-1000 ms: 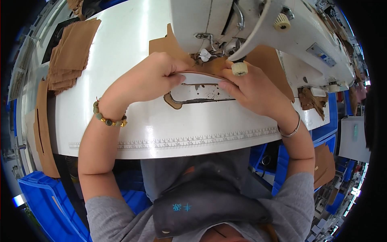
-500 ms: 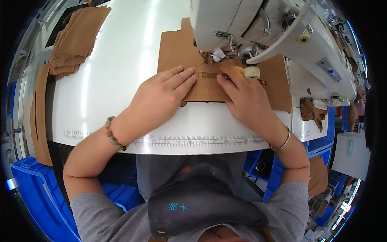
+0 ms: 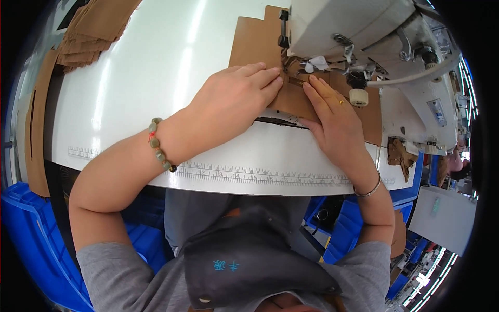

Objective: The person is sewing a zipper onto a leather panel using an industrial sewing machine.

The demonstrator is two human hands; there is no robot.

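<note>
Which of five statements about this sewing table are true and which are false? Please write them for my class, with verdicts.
1. The left hand and right hand both touch the brown piece. True.
2. The beaded bracelet is on the right wrist. False: it is on the left wrist.
3. A ruler strip runs along the near side of the table. True.
4. The sewing machine is black all over. False: its body is white.
5. The stack of brown pieces lies at the table's right end. False: it lies at the far left.
</note>
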